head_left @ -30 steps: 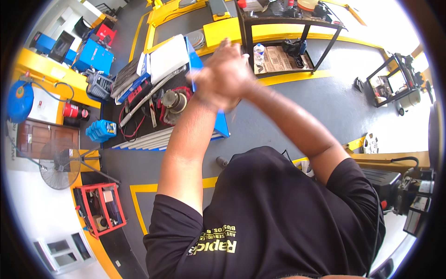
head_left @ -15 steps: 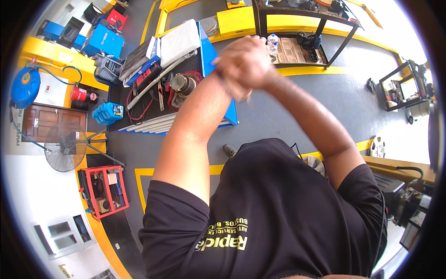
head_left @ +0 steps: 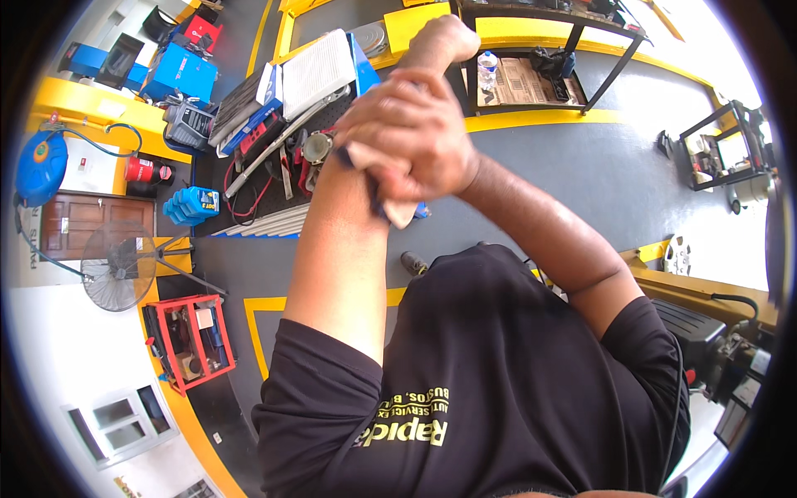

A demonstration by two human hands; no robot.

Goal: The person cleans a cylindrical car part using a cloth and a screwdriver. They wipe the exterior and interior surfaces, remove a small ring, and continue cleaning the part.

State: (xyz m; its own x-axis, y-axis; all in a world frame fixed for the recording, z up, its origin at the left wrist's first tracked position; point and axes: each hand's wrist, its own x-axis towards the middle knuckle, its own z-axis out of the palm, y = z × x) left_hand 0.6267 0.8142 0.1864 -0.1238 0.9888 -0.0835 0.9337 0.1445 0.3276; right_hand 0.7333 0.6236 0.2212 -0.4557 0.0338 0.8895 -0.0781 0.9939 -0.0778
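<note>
Both my arms are raised in front of me, over my black shirt. My left hand (head_left: 444, 40) is closed in a fist at the top of the view, holding nothing that I can see. My right hand (head_left: 413, 139) is wrapped around my left wrist and forearm. It presses a pale cloth (head_left: 399, 212) against the skin; a corner of the cloth pokes out below the fingers, another bit by the thumb.
Below lies a dark bench mat (head_left: 249, 195) strewn with hand tools, a white ribbed filter (head_left: 318, 73) and blue boxes (head_left: 184, 73). A black shelf frame (head_left: 540, 70) holds a bottle and cardboard. A red cart (head_left: 189, 340) and a fan (head_left: 119, 266) stand at the left, on a grey floor with yellow lines.
My right hand has slid from the clasped hands down onto the left wrist, so the left fist now shows above it. Both arms have come closer to the camera.
</note>
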